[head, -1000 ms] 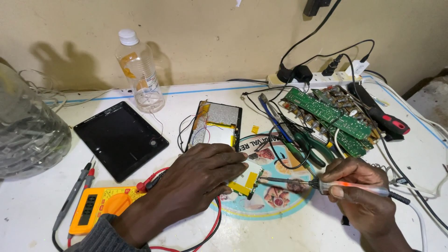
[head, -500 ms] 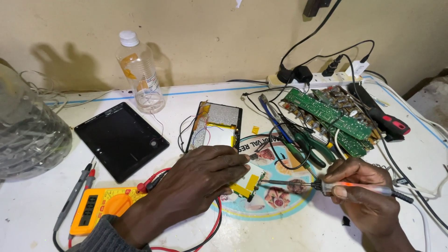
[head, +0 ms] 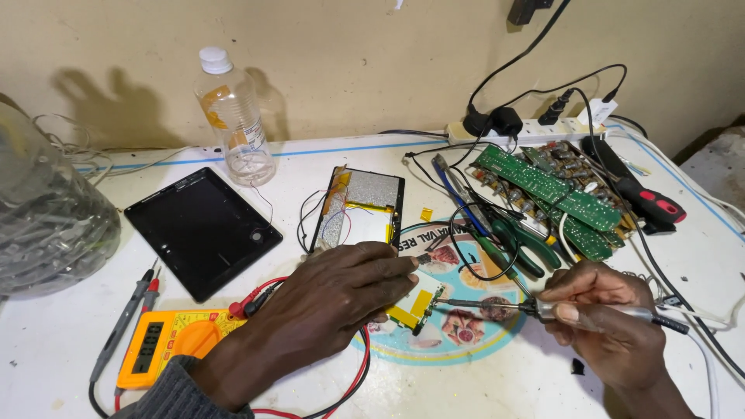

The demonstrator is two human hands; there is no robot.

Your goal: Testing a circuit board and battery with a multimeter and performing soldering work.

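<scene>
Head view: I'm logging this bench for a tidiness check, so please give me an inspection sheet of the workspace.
Surface: white table, stained, crowded.
Job's things: small circuit board on a round printed mat; soldering iron, tip at the board.
Clutter: multimeter, black tablet back, opened tablet, green boards, pliers, plastic bottle.
Hands: left hand presses the board; right hand grips the iron.
Cables: red and black leads; power strip with plugs.
Surroundings: beige wall.

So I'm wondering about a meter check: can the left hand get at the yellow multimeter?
Probably yes: the multimeter lies just beside the left hand's wrist, uncovered, though that hand is pressing down the small board.
</scene>
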